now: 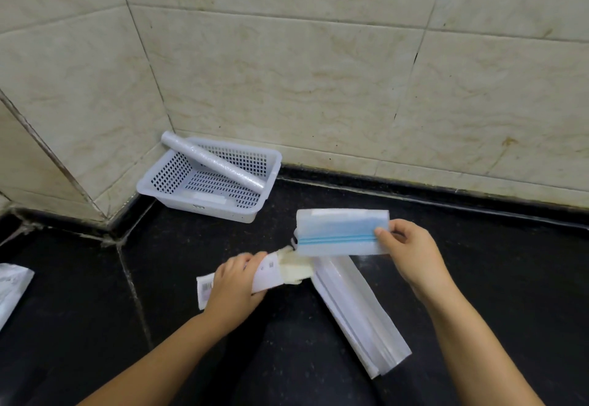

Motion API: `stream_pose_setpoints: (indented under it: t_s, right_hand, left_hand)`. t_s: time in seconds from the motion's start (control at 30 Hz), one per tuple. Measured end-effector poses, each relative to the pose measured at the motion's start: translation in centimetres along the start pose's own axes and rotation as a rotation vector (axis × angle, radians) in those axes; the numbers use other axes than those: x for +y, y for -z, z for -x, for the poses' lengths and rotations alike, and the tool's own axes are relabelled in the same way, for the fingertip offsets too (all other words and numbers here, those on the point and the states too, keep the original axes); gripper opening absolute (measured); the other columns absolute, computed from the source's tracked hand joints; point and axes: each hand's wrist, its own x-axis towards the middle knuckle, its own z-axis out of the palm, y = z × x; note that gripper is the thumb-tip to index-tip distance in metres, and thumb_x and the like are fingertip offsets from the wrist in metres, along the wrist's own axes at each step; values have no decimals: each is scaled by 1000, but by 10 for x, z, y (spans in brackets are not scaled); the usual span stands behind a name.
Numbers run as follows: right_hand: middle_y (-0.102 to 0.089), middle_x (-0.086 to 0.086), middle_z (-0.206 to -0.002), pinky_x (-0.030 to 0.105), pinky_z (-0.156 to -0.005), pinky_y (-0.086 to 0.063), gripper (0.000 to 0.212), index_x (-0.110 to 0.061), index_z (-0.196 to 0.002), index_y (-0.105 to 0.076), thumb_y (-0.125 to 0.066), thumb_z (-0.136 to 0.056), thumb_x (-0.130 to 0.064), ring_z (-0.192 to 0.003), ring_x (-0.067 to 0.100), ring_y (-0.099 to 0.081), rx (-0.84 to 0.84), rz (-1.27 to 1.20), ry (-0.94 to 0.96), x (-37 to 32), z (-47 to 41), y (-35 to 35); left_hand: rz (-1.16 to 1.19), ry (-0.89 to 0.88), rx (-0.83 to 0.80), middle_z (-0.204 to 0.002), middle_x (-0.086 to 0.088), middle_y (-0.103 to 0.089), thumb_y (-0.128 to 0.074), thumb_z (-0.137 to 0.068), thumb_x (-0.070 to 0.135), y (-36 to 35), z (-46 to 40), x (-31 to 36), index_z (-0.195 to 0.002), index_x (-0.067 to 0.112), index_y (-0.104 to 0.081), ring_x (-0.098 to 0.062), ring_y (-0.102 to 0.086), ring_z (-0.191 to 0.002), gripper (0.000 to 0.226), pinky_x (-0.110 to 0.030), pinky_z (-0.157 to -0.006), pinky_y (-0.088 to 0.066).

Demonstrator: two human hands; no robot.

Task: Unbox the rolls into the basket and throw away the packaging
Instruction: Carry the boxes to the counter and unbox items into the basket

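Observation:
A white perforated basket [165, 179] sits in the corner by the tiled wall, with one clear plastic roll [210, 161] lying slantwise in it, one end sticking out over the rim. My left hand [234, 284] grips a white box [269, 273] with a barcode label; its torn right end shows crumpled cream paper. My right hand [411, 249] pinches the right end of a folded stack of clear bags [341, 232] with a blue zip strip, held just above the counter. Below it lies a long flat white package [357, 313].
The dark stone counter [478, 278] runs to a black raised edge under the beige tiled wall [318, 70]. A white plastic wrapper [11, 287] lies at the far left edge. A grout seam crosses the counter on the left.

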Motion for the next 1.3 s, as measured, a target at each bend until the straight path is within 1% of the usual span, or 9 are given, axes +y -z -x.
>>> stream_pose_setpoints:
  t_s: [0.13,0.27,0.37,0.57,0.73,0.8,0.9,1.1,1.3]
  right_hand:
    - [-71,-2,-71,25,-64,-54,15,-16,-80,-69,-58,-90,-15,-69,11,-65,-54,-295,-25,-5,-3,7]
    - [-74,-2,-71,15,-57,-52,17,-14,-81,-70,-57,-90,-13,-65,5,-67,-144,-440,-8,-12,2,0]
    - [-67,2,-71,27,-61,-50,16,-14,-76,-65,-58,-90,-20,-66,13,-60,-152,-403,27,-16,5,-13]
    - [-67,7,-100,32,-76,-53,6,-24,-89,-64,-59,-89,-20,-87,20,-64,-241,-319,45,-20,-6,-43]
    - [-22,-7,-148,29,-113,-21,77,-25,-147,-17,-62,-86,-33,-136,7,-23,-354,151,338,-51,-22,-86]
    - [-35,-6,-147,38,-116,-18,71,-29,-146,-22,-60,-86,-39,-138,13,-29,-497,342,480,-71,-36,-109]
    - [-66,-6,-102,23,-80,-48,27,-32,-111,-58,-61,-85,-28,-94,12,-61,-682,309,413,-98,-63,-144]
    - [-54,-7,-64,23,-49,-35,9,-24,-74,-55,-57,-83,-22,-57,10,-50,-560,361,279,-116,-141,-188]
    - [-55,-3,-69,23,-49,-34,6,-17,-83,-56,-56,-88,-21,-57,9,-48,-544,366,223,-119,-191,-236]
  left_hand:
    - [99,45,-393,-149,1,-28,-62,-71,62,10,-12,7,-148,31,-9,-18,-26,-138,98,-42,-117,-16]
    - [1355,161,-321,-147,1,-42,-70,-71,53,73,-35,44,-146,32,-18,-16,-45,-130,93,-40,-106,-38]
    - [1687,189,-260,-129,-7,-59,-69,-78,33,103,-42,65,-136,20,-40,-24,-59,-116,66,-49,-93,-51]
    - [1369,316,-32,-104,-7,-72,-58,-87,3,107,-32,54,-109,18,-61,-21,-70,-95,27,-34,-72,-59]
    - [1165,306,-15,-100,-7,-72,-61,-85,8,111,-37,2,-104,20,-64,-19,-70,-91,22,-33,-74,-59]
    - [1178,255,-48,-100,-7,-72,-63,-84,8,112,-50,-21,-105,17,-64,-20,-69,-91,23,-30,-73,-56]
    - [1206,196,-71,-95,-1,-73,-63,-84,7,113,-78,-54,-102,17,-65,-15,-69,-89,21,-24,-71,-53]
    - [1138,259,-162,-95,10,-71,-62,-86,33,115,-161,-135,-99,26,-67,-8,-68,-90,16,-33,-82,-57]
    - [125,269,-407,-115,-2,-63,-45,-94,32,85,-216,-198,-110,20,-63,-21,-59,-104,27,-36,-89,-48]
